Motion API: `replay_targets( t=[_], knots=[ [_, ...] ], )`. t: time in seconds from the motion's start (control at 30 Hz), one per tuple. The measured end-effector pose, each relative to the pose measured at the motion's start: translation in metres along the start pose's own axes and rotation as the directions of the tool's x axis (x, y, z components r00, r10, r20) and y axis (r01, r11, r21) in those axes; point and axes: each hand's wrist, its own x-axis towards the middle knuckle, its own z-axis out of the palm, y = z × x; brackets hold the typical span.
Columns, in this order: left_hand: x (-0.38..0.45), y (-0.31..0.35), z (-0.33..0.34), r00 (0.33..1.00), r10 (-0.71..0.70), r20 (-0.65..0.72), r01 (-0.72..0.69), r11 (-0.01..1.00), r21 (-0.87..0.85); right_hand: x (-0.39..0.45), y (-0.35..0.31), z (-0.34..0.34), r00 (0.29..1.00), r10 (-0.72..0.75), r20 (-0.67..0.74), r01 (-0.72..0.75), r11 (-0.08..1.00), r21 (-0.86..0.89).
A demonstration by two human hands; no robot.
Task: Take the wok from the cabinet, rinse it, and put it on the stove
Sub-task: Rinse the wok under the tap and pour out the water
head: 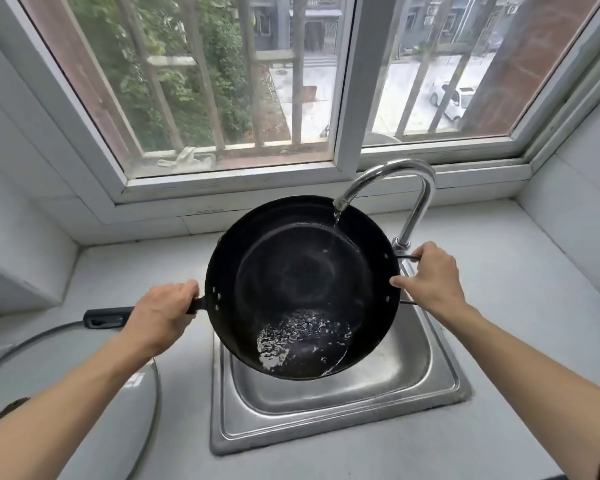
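Observation:
A black wok point(302, 271) hangs tilted above the steel sink point(413, 372). My left hand point(161, 313) grips its long black handle on the left. My right hand point(428, 277) holds the small loop handle on the right rim. Water runs from the curved chrome faucet point(406, 174) onto the wok's far inner wall and pools, bubbling, at the wok's near low side.
A grey countertop point(520, 271) surrounds the sink. A glass lid point(125, 410) lies at the lower left beside my left forearm. A barred window with a white frame point(347, 98) runs along the back. White tiled walls stand at both sides.

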Motion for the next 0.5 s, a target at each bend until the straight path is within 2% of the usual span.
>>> replay_targets(
  t=[0.13, 0.27, 0.5],
  knots=[
    [-0.009, 0.000, 0.006, 0.993, -0.065, 0.097, 0.068, 0.997, -0.029, 0.000, 0.009, 0.012, 0.999, 0.026, 0.044, -0.025, 1.000, -0.001],
    [-0.020, 0.000, 0.017, 0.983, -0.049, 0.177, 0.054, 0.998, -0.022, -0.004, 0.019, 0.022, 0.997, 0.032, 0.067, -0.033, 0.999, -0.001],
    [-0.030, 0.006, 0.021, 0.987, -0.014, 0.159, 0.012, 1.000, 0.010, -0.012, 0.031, 0.026, 0.999, 0.024, 0.036, -0.023, 0.999, -0.028]
  ],
)
